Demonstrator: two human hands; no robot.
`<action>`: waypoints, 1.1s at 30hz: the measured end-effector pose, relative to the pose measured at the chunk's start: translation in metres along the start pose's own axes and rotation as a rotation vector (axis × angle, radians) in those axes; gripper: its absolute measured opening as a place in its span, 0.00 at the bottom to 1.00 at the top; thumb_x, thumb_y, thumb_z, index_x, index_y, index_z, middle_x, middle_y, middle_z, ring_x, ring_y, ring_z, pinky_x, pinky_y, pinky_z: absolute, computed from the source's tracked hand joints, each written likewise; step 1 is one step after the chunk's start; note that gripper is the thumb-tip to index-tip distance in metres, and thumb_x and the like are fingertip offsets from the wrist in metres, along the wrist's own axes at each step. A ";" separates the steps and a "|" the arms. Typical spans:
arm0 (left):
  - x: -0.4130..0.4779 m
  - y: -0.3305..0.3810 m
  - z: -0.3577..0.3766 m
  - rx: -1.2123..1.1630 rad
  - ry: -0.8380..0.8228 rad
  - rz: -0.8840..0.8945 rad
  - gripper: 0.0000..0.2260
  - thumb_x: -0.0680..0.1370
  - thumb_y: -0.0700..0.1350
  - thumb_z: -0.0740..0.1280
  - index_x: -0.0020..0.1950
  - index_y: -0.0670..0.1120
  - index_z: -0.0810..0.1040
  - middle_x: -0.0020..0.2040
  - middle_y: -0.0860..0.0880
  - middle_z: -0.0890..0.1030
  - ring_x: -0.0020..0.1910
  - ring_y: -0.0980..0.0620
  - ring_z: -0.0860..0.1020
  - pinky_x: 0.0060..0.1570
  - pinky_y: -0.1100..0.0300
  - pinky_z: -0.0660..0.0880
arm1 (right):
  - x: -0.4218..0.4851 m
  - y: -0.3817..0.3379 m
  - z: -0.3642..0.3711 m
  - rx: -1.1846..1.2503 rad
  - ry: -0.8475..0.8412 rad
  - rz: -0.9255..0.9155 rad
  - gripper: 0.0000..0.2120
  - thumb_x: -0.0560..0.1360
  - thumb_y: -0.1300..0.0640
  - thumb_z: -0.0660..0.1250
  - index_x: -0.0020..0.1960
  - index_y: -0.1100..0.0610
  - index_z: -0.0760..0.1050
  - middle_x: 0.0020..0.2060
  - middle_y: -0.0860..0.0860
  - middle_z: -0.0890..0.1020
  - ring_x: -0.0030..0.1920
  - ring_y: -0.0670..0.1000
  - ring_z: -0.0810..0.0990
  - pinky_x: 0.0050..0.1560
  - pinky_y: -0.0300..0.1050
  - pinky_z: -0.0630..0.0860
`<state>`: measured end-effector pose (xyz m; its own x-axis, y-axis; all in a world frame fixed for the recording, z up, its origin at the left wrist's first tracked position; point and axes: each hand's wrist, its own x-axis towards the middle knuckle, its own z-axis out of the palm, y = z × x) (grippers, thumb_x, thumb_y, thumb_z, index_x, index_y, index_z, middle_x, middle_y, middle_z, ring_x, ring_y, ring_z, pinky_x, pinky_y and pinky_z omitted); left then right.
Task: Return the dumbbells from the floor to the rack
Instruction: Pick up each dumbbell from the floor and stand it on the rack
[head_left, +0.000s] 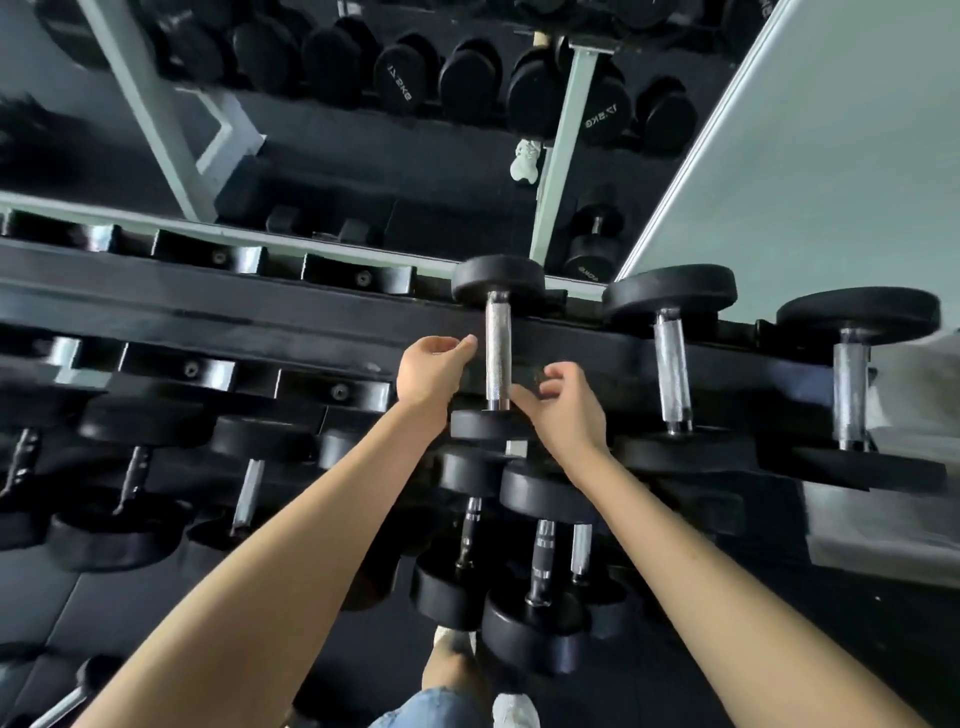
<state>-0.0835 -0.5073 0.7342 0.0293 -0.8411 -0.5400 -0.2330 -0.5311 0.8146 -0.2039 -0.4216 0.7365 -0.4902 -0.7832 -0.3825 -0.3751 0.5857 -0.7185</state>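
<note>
A dark rubber-matted floor is seen nearest, below the arms, with a white shoe and a denim hem at the bottom edge. Beyond the floor a black rack with tiered rails is crossed from left to right, and behind it a mirror is seen, in which rows of black weights are reflected. A pale wall panel is seen far to the right of the fingers.

Beneath the wrists, several dumbbells are crowded on the lower tier, their chrome handles pointing away. To the left of the fingers, empty cradles are seen on the top rail; to the right, two larger dumbbells are seated across it.

A small dumbbell is laid across the top tier between the two hands, its near head just under the right thumb and its far head beyond the fingertips. The left hand is held loosely curled, its fingertips just beside the left of the chrome handle; whether they touch it cannot be told. The right hand is held open with fingers spread and curved, apart from the handle, the thumb close to the handle's near end. Nothing is clamped by either hand.
</note>
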 end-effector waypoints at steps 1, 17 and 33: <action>-0.014 -0.006 -0.010 -0.016 0.005 0.005 0.18 0.73 0.52 0.71 0.58 0.43 0.78 0.46 0.48 0.80 0.43 0.48 0.78 0.52 0.52 0.80 | -0.015 0.001 -0.004 -0.005 -0.004 -0.031 0.27 0.73 0.46 0.71 0.65 0.57 0.68 0.57 0.52 0.78 0.51 0.52 0.78 0.52 0.45 0.72; -0.267 -0.240 -0.231 -0.202 0.345 -0.269 0.07 0.75 0.50 0.70 0.42 0.48 0.77 0.41 0.47 0.78 0.36 0.51 0.76 0.43 0.54 0.79 | -0.263 0.084 0.121 -0.331 -0.701 -0.237 0.22 0.72 0.45 0.71 0.60 0.55 0.73 0.48 0.49 0.79 0.52 0.53 0.80 0.57 0.50 0.75; -0.354 -0.538 -0.373 -0.645 0.552 -0.764 0.09 0.77 0.47 0.67 0.45 0.41 0.77 0.41 0.44 0.77 0.38 0.48 0.75 0.37 0.56 0.77 | -0.425 0.188 0.362 -0.889 -1.021 -0.286 0.22 0.73 0.43 0.68 0.62 0.53 0.70 0.51 0.46 0.77 0.54 0.51 0.79 0.54 0.45 0.73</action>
<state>0.3945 0.0383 0.5666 0.4095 -0.1207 -0.9043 0.5672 -0.7427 0.3560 0.2190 -0.0543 0.5539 0.3314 -0.4758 -0.8147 -0.9235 0.0130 -0.3833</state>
